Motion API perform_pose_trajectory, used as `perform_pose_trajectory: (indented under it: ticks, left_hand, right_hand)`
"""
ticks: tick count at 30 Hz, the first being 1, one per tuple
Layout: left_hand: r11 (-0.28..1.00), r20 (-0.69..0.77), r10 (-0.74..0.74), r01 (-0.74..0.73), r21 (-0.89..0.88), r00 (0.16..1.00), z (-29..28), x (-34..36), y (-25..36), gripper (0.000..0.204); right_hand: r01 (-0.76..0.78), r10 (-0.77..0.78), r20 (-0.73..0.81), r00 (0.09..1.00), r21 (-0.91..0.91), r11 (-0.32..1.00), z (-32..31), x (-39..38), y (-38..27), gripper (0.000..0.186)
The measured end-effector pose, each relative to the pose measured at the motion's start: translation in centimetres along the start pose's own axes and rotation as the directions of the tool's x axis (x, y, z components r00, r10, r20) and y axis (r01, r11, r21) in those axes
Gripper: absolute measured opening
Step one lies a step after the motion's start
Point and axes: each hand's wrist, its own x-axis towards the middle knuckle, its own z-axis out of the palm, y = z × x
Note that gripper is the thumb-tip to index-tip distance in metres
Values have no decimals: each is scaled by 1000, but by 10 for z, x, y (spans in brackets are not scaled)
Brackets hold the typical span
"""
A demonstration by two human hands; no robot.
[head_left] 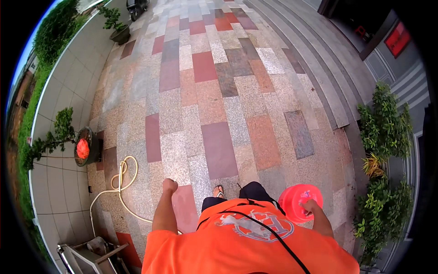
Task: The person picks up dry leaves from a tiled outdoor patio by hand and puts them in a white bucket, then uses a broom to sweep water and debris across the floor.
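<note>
My right hand [311, 207] is closed over a pinkish-red plastic bucket [288, 197] that hangs beside my right hip. Its handle is hidden, so the exact grip does not show. Inside the bucket, small pale and bluish patches [305, 196] are too indistinct to name. On the other side, my left hand [170, 185] is held out ahead of my body with the fingers curled in, and nothing shows in it. A cream-coloured hose [121, 182] lies looped on the paving to the left of that hand, without touching it.
Paving of mixed stone slabs [219, 146] stretches ahead. Stone steps [315, 64] rise at the right, with leafy shrubs [383, 132] nearer. Along the left wall [64, 173] stand potted plants [121, 34], one pot [93, 148] holding something orange-red, and a metal-framed object [91, 255]. A scooter [136, 8] is far off.
</note>
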Motion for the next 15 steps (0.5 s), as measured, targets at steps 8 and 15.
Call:
perform_pose_trajectory:
  ticks: [8, 15]
  left_hand:
    - [298, 107, 316, 9, -955, 943, -124, 97, 352, 33]
    - [965, 213, -16, 71, -251, 977, -30, 153, 398, 43]
  right_hand:
    - [-53, 63, -87, 994, 111, 992, -13, 37, -32, 69]
    - [-48, 51, 0, 999, 344, 938, -182, 88, -106, 70]
